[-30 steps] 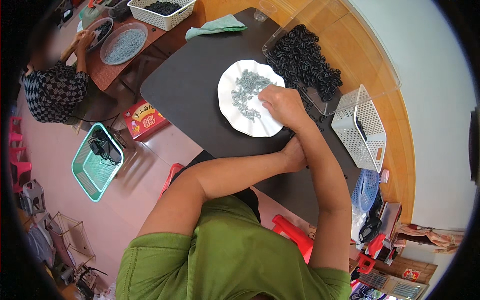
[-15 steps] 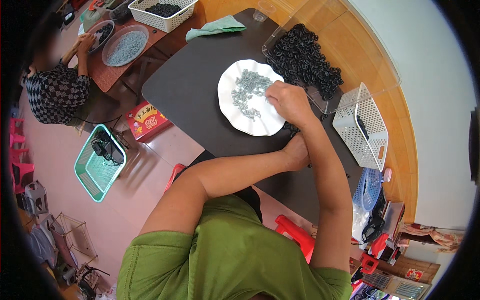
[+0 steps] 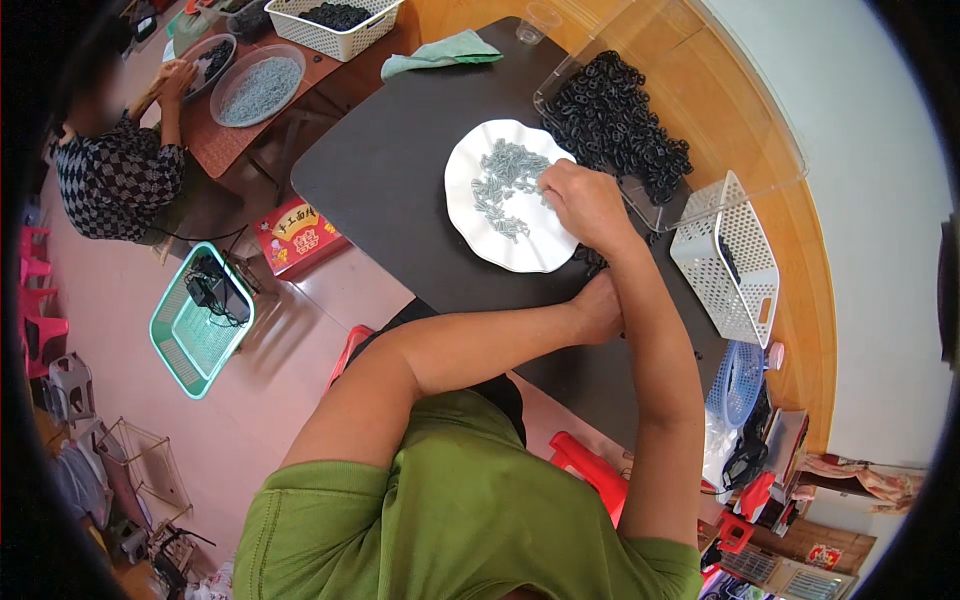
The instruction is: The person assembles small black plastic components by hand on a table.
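Observation:
A white plate with a wavy rim (image 3: 535,252) lies on the dark table, with small silvery metal pins (image 3: 512,163) scattered over it. My right hand (image 3: 588,203) reaches over the plate's right side, its fingertips pinched together at the edge of the pins. Whatever sits between those fingertips is too small to make out. Below it, my left hand (image 3: 599,308) rests close to the table, partly covered by my right forearm, and its fingers are hidden. A few black link-shaped pieces (image 3: 592,262) lie just beyond that hand, beside the plate.
A clear tray (image 3: 655,212) at the far right holds a heap of black links (image 3: 615,115). Beside it stands a white perforated basket (image 3: 745,290). A green cloth (image 3: 445,53) and a clear cup (image 3: 537,22) lie at the back. Another person (image 3: 120,180) works at a table on the left.
The whole view has shifted slightly, carrying the plate and table a little to the right. My right hand stays pinched at the pins, and my left hand keeps its place below.

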### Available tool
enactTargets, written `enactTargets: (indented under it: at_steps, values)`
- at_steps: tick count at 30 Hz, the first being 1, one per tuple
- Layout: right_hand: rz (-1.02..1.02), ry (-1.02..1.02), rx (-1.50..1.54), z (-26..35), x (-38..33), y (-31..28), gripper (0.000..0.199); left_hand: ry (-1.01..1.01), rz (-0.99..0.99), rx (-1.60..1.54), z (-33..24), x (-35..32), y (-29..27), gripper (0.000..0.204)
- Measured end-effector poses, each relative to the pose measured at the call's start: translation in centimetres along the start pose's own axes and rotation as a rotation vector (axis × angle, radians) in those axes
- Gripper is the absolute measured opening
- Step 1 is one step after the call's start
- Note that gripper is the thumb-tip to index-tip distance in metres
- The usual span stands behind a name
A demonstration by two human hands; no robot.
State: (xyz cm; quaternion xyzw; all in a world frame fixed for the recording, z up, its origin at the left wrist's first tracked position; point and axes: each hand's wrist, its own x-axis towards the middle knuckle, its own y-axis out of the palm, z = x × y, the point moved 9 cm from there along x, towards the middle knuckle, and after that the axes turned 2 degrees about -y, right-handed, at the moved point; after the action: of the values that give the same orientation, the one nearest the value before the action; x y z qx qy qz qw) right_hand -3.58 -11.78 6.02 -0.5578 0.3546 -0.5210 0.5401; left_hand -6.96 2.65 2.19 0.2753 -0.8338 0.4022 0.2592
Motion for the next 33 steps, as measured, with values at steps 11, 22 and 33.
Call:
enactTargets:
  at_steps: [11, 22, 33]
  values:
    - [0.103, -0.125, -0.239, 1.1, 0.3, 2.1, 0.005, -0.059, -0.065, -0.183, 0.8, -0.1, -0.2, 0.027]
    - [0.081, -0.081, -0.121, 0.5, -0.5, 1.9, 0.003, -0.053, -0.031, -0.192, 0.6, 0.0, 0.4, 0.024]
    - [0.029, -0.011, -0.077, 0.2, -0.8, 0.8, 0.009, -0.172, 0.054, -0.356, 1.1, 0.2, -0.3, 0.025]
